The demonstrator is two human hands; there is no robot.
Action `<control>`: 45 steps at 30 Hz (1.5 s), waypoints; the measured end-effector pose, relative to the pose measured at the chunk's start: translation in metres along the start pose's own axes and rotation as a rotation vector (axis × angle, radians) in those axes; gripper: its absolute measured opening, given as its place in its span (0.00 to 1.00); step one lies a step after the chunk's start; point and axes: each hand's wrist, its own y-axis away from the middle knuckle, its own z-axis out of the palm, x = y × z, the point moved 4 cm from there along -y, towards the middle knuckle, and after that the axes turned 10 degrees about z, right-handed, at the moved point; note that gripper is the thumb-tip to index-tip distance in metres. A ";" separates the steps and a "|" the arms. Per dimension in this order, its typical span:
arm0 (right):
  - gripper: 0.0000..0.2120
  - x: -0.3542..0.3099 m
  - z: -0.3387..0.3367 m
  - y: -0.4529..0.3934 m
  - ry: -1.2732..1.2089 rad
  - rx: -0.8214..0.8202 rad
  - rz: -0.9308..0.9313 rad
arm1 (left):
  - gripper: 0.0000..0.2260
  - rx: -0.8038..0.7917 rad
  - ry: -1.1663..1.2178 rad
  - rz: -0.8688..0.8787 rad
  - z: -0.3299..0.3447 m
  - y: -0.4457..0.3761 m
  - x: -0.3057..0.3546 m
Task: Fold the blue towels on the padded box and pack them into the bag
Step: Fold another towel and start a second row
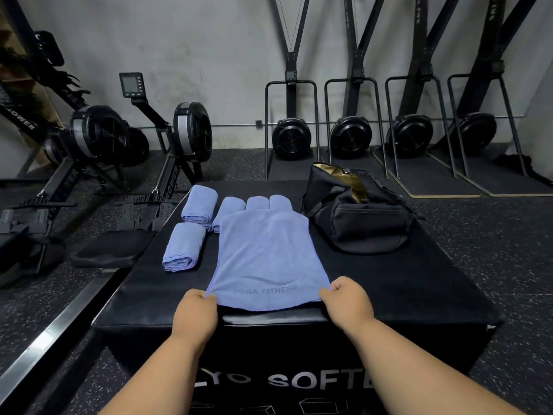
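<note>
A blue towel point(263, 253) printed "YOGA FITNESS" lies spread flat down the middle of the black padded box point(404, 283). My left hand point(196, 310) pinches its near left corner and my right hand point(347, 301) pinches its near right corner, at the box's front edge. Its far end covers part of a row of rolled blue towels point(260, 202). Two more rolled blue towels lie to the left, one at the back point(200, 204) and one nearer point(183, 247). A black duffel bag point(359, 217) stands open at the back right of the box, showing a gold lining.
Rowing machines point(98, 139) stand on the floor to the left, one rail running close along the box. Several ski-trainer machines point(291, 136) line the wall behind. Dark speckled rubber floor point(493, 235) surrounds the box.
</note>
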 end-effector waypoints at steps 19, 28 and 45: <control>0.10 -0.060 -0.036 0.093 -0.577 -0.410 -0.250 | 0.18 0.039 0.578 0.162 -0.046 0.085 0.088; 0.08 -0.085 -0.023 0.153 -0.693 -0.581 -0.216 | 0.13 -0.184 0.800 0.230 -0.039 0.138 0.124; 0.18 -0.085 -0.023 0.187 -0.754 -0.758 -0.214 | 0.16 -0.110 0.718 0.334 -0.063 0.164 0.108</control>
